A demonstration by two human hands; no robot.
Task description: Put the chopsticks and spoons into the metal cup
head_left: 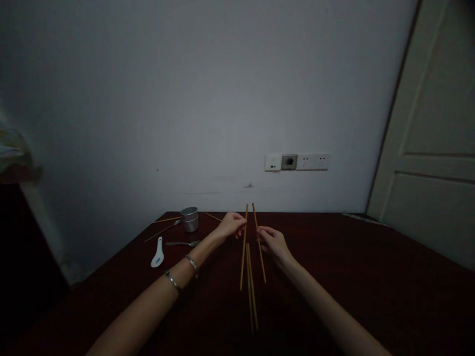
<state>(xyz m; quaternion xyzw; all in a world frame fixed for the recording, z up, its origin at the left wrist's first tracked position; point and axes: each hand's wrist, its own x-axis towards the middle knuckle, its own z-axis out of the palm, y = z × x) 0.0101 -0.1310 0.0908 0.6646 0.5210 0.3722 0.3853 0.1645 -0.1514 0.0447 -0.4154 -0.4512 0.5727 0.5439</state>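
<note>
My left hand (231,225) pinches a wooden chopstick (244,257) near its upper end. A second chopstick (261,252) is held by my right hand (273,242), gripped between thumb and fingers a little below its top. The two held sticks stand a short way apart, tops leaning slightly toward each other. Between and below them, a pair of chopsticks (251,291) lies close together on the dark table (334,287), pointing away from me. Two bracelets circle my left forearm.
On the left of the table are a white ceramic spoon (158,254), a metal cup (190,220), a metal spoon (183,244), another long-handled spoon (163,230) and more chopsticks (166,219). Wall sockets (312,161) sit above the table's back edge. A door (434,148) stands at right.
</note>
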